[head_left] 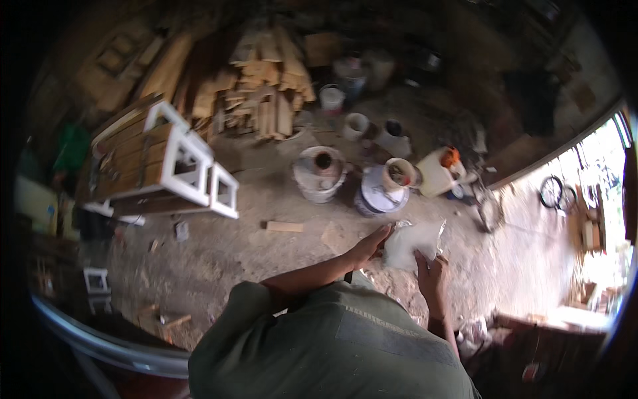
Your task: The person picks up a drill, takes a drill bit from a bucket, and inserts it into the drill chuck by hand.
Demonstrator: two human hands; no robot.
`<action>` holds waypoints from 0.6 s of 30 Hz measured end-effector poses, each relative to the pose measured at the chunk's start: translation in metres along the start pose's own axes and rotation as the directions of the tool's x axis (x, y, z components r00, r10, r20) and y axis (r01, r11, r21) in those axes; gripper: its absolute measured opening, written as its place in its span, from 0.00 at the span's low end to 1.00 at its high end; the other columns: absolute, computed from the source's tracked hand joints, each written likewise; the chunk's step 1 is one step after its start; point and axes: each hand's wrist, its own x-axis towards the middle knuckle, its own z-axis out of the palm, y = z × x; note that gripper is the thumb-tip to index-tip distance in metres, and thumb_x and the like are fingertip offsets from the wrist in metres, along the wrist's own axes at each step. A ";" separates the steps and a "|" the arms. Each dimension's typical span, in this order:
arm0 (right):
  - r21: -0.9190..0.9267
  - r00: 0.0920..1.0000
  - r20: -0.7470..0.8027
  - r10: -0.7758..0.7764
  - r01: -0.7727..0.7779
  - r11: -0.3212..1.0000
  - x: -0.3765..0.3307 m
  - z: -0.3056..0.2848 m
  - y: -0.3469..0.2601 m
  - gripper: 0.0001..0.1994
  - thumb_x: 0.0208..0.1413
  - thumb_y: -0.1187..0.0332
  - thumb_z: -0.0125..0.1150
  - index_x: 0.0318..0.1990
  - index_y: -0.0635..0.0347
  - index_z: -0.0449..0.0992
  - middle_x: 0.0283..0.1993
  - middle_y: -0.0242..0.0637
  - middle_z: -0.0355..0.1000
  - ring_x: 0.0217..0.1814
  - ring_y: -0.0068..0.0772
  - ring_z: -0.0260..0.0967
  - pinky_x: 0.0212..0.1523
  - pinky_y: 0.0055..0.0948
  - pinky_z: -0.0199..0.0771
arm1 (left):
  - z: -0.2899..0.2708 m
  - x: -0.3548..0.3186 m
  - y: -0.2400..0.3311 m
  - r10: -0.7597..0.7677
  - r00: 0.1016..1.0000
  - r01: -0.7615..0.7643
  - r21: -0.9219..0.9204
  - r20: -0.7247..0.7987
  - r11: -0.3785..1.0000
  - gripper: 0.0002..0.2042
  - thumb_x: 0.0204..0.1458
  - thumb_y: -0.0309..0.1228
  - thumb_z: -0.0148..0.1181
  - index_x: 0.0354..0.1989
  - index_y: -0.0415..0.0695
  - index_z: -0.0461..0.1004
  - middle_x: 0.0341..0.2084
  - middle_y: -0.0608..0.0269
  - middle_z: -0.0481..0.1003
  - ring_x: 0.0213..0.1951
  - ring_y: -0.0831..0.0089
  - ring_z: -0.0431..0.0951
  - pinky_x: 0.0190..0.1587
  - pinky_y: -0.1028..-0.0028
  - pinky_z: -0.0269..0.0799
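Between my two hands is a whitish, partly see-through plastic bag [407, 246]. My left hand [375, 243] is closed on its left edge, and my right hand [432, 266] pinches the right side with the thumb lying over the plastic. What the bag contains cannot be made out. Just beyond it stands a white tub [376, 203] with a pale container [393, 186] resting on its top. To the left of that tub is a whitish bucket [312, 191] with a dark round opening or pot inside.
A yellowish jerrycan [433, 178] with something orange on it stands right of the tubs. White-framed wooden furniture [174, 166] is at the left. A block of wood [284, 227] lies on the floor. Stacked boards [266, 100] lean at the back; a bicycle [551, 193] stands far right.
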 end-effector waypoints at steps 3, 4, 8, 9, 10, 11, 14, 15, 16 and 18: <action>0.017 0.987 0.054 -0.151 0.150 0.989 0.007 0.023 -0.023 0.10 0.57 0.69 0.60 0.36 0.70 0.80 0.30 0.54 0.76 0.36 0.55 0.75 0.38 0.44 0.71 | -0.046 -0.049 -0.026 0.115 0.971 -0.115 0.009 -0.211 0.993 0.25 0.64 0.52 0.44 0.61 0.48 0.64 0.51 0.63 0.72 0.50 0.72 0.74 0.53 0.67 0.70; 0.096 0.984 0.011 -0.180 0.178 0.979 0.002 0.042 -0.015 0.12 0.57 0.68 0.60 0.37 0.71 0.80 0.32 0.56 0.76 0.36 0.55 0.75 0.37 0.43 0.71 | -0.056 -0.069 -0.027 0.132 0.972 -0.138 -0.018 -0.195 0.990 0.25 0.64 0.52 0.43 0.60 0.47 0.64 0.49 0.63 0.73 0.49 0.71 0.75 0.52 0.66 0.70; 0.072 0.943 0.147 -0.300 0.292 0.954 -0.001 0.096 -0.071 0.14 0.55 0.68 0.63 0.27 0.74 0.78 0.26 0.60 0.72 0.28 0.60 0.71 0.34 0.47 0.69 | -0.099 -0.165 -0.026 0.249 0.882 -0.251 0.049 -0.399 0.967 0.25 0.63 0.54 0.45 0.56 0.47 0.67 0.46 0.62 0.75 0.44 0.70 0.77 0.47 0.66 0.70; 0.022 0.939 0.163 -0.303 0.303 0.953 -0.006 0.108 -0.075 0.14 0.54 0.68 0.64 0.23 0.74 0.78 0.23 0.59 0.71 0.26 0.62 0.70 0.34 0.47 0.68 | -0.109 -0.182 -0.029 0.282 0.853 -0.267 0.098 -0.440 0.959 0.26 0.62 0.55 0.47 0.55 0.47 0.68 0.45 0.62 0.76 0.43 0.70 0.77 0.46 0.66 0.70; 0.073 0.940 0.160 -0.301 0.293 0.953 -0.007 0.123 -0.089 0.16 0.53 0.68 0.65 0.19 0.72 0.76 0.20 0.60 0.68 0.25 0.64 0.67 0.31 0.48 0.67 | -0.115 -0.202 -0.020 0.273 0.795 -0.232 0.143 -0.542 0.962 0.24 0.63 0.53 0.44 0.53 0.46 0.69 0.46 0.62 0.76 0.41 0.72 0.77 0.45 0.69 0.70; 0.040 0.902 0.253 -0.349 0.351 0.936 -0.008 0.127 -0.105 0.15 0.54 0.67 0.64 0.22 0.73 0.77 0.22 0.60 0.70 0.26 0.63 0.69 0.30 0.48 0.67 | -0.132 -0.222 -0.014 0.340 0.750 -0.257 0.223 -0.568 0.940 0.23 0.63 0.52 0.44 0.53 0.46 0.70 0.46 0.62 0.76 0.41 0.72 0.77 0.44 0.70 0.69; 0.203 0.893 0.182 -0.412 0.376 0.904 -0.001 0.153 -0.137 0.14 0.55 0.65 0.62 0.30 0.74 0.78 0.28 0.59 0.74 0.30 0.63 0.72 0.32 0.49 0.69 | -0.191 -0.277 0.021 0.566 0.579 -0.346 0.452 -0.586 0.822 0.21 0.63 0.48 0.44 0.50 0.45 0.71 0.43 0.63 0.77 0.39 0.74 0.77 0.41 0.73 0.69; 0.152 0.896 0.204 -0.394 0.369 0.917 0.004 0.154 -0.154 0.15 0.55 0.65 0.62 0.32 0.74 0.78 0.30 0.59 0.75 0.31 0.63 0.73 0.33 0.49 0.70 | -0.208 -0.301 0.044 0.646 0.497 -0.388 0.517 -0.579 0.762 0.20 0.62 0.47 0.45 0.49 0.44 0.72 0.41 0.63 0.78 0.37 0.74 0.78 0.39 0.74 0.70; 0.080 0.890 0.296 -0.347 0.339 0.937 0.010 0.166 -0.152 0.14 0.55 0.65 0.63 0.33 0.74 0.78 0.30 0.59 0.75 0.32 0.63 0.73 0.34 0.50 0.70 | -0.218 -0.326 0.077 0.678 0.408 -0.364 0.572 -0.611 0.735 0.19 0.61 0.46 0.46 0.46 0.43 0.73 0.37 0.63 0.79 0.34 0.74 0.78 0.36 0.74 0.70; 0.117 0.858 0.265 -0.440 0.425 0.898 0.027 0.189 -0.171 0.14 0.54 0.64 0.63 0.27 0.70 0.79 0.26 0.58 0.73 0.29 0.63 0.71 0.32 0.51 0.67 | -0.258 -0.385 0.145 0.719 0.211 -0.284 0.663 -0.662 0.693 0.16 0.58 0.43 0.50 0.41 0.42 0.75 0.31 0.62 0.79 0.28 0.74 0.78 0.31 0.75 0.70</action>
